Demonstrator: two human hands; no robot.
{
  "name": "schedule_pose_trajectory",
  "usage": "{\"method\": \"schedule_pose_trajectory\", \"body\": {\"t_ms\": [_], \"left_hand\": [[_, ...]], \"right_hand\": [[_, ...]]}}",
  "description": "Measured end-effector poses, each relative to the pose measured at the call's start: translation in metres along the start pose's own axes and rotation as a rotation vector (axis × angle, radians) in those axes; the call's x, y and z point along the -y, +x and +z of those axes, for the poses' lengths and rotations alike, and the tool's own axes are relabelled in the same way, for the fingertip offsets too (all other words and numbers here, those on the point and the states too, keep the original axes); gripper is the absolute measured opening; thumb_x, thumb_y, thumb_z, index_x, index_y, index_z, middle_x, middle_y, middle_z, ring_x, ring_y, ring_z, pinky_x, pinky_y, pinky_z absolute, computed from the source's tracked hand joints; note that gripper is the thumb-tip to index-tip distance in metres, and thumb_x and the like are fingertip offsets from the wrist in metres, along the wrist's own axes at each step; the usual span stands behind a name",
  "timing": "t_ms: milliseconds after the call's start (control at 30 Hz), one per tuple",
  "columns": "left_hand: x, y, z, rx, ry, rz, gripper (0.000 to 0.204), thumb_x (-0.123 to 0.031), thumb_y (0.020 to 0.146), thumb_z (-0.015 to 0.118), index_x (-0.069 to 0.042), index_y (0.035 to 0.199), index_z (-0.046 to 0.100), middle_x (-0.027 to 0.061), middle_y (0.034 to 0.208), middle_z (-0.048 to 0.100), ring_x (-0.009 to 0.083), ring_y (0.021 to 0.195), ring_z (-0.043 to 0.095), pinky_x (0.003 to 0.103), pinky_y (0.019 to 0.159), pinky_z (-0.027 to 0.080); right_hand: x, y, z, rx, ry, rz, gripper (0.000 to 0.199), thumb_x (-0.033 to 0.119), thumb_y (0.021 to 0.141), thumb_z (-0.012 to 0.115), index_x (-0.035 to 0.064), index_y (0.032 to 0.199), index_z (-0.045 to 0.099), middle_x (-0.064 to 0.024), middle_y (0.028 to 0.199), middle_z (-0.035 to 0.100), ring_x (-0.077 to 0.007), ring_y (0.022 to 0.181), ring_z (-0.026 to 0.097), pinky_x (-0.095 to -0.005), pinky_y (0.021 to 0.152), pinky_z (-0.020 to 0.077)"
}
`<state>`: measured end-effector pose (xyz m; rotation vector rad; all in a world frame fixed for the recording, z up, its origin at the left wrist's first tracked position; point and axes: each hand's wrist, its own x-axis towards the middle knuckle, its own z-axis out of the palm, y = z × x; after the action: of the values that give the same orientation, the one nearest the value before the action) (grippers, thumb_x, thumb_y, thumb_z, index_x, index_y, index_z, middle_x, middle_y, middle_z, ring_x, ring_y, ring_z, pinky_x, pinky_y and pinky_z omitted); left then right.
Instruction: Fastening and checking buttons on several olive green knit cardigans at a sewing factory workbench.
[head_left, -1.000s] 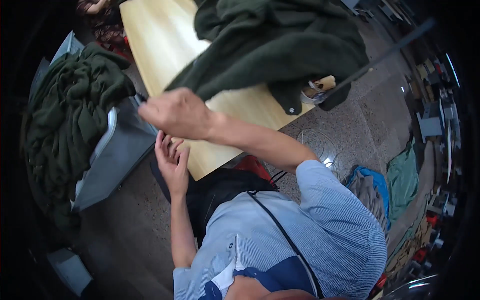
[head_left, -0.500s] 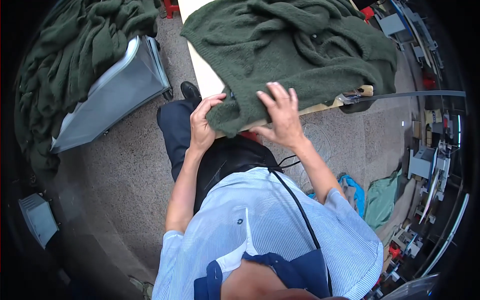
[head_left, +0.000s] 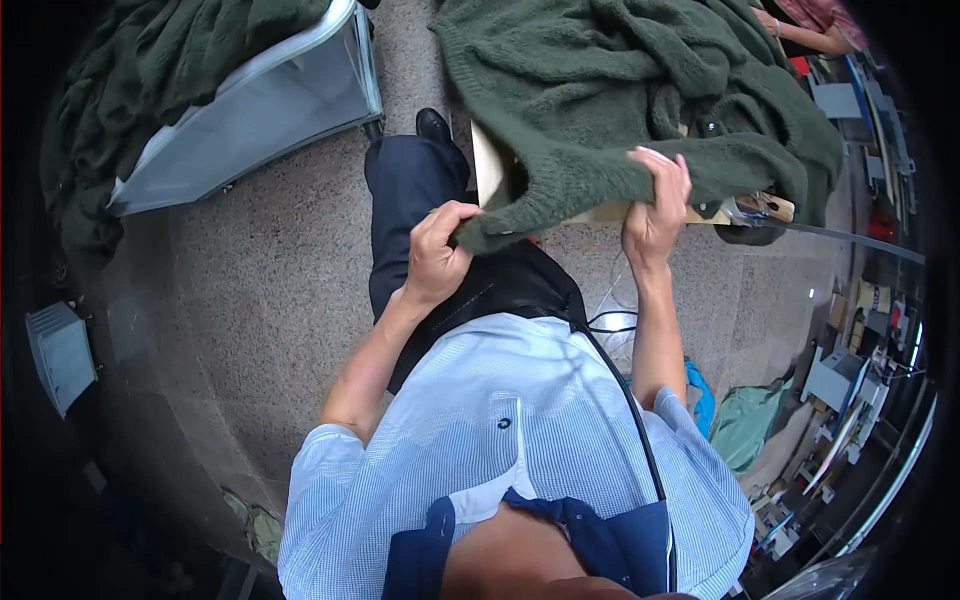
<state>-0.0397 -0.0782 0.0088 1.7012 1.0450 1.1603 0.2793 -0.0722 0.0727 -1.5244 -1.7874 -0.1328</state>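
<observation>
Taking the space between the hands as the centre of the dial, with 12 o'clock straight away from the body, we see a dark green knitted garment (head_left: 590, 110) under handling. As far as we can judge, the handling is partway along: the garment is on the desk (head_left: 487, 165) and one edge is taken up, but the rest lies loose and rumpled, neither smoothed nor folded. At 10 o'clock, similar dark green cloth (head_left: 170, 80) hangs in a heap over a grey cart (head_left: 270, 120); we cannot tell whether those pieces are finished or waiting.

The bulk of the garment lies beyond the hands, from about 11 to 2 o'clock, and its near edge stretches between them. At the 8 o'clock end, the left hand (head_left: 440, 258) grips a corner, fingers closed on the cloth, off the desk's near edge. Toward 2 o'clock, the right hand (head_left: 657, 210) holds the same edge, fingers over the top and thumb apparently beneath. Between 1 and 2 o'clock, well apart, we notice a co-worker's hand (head_left: 768, 22) by the garment's far side.
</observation>
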Motion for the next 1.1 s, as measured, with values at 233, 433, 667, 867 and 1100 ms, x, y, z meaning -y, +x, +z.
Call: {"method": "schedule_pose_trajectory", "body": {"t_ms": [233,433,667,867,1100], "left_hand": [[0.008,-0.003,0.023,0.076,-0.62,-0.361,0.022,0.003,0.107,0.065,0.003,0.127,0.074,0.0039,0.116,0.079,0.0138,0.105,0.074,0.033,0.093,0.057],[-0.015,0.024,0.028,0.177,-0.806,-0.503,0.03,-0.012,0.114,0.066,0.004,0.139,0.065,-0.0012,0.116,0.071,0.0033,0.101,0.063,0.022,0.093,0.049],[0.0,0.063,0.023,0.429,-0.563,-0.605,0.053,-0.06,0.12,0.051,-0.008,0.119,0.064,0.0002,0.105,0.073,0.0067,0.094,0.068,0.029,0.087,0.055],[0.059,0.096,0.034,0.575,-1.283,-0.732,0.095,-0.08,0.113,0.043,0.003,0.157,0.059,0.0152,0.143,0.075,0.0245,0.13,0.072,0.042,0.114,0.055],[0.006,0.169,0.058,0.059,-1.364,-0.754,0.076,-0.062,0.111,0.063,-0.004,0.16,0.055,0.0134,0.14,0.075,0.0307,0.125,0.072,0.05,0.111,0.057]], "right_hand": [[-0.028,0.015,0.02,0.155,0.334,0.448,0.03,-0.003,0.105,0.057,0.0008,0.128,0.076,-0.0067,0.108,0.079,-0.0122,0.104,0.07,-0.0285,0.093,0.054],[-0.039,0.033,0.024,0.109,0.278,0.341,0.028,-0.003,0.106,0.06,0.0014,0.128,0.076,-0.0058,0.105,0.079,-0.0123,0.099,0.072,-0.0291,0.089,0.0554],[-0.032,0.042,-0.003,0.189,0.435,0.366,0.029,-0.006,0.105,0.058,-0.0004,0.129,0.075,-0.0053,0.113,0.077,-0.012,0.108,0.069,-0.0279,0.096,0.053],[0.013,0.06,-0.047,0.267,0.653,0.297,0.025,-0.004,0.103,0.059,-0.003,0.124,0.072,-0.0058,0.113,0.074,-0.0135,0.107,0.066,-0.0264,0.098,0.0501],[0.048,0.085,-0.087,0.109,0.635,-0.13,0.02,0.001,0.099,0.062,-0.0064,0.117,0.068,-0.0152,0.106,0.073,-0.0236,0.099,0.065,-0.0393,0.094,0.0512]]}}
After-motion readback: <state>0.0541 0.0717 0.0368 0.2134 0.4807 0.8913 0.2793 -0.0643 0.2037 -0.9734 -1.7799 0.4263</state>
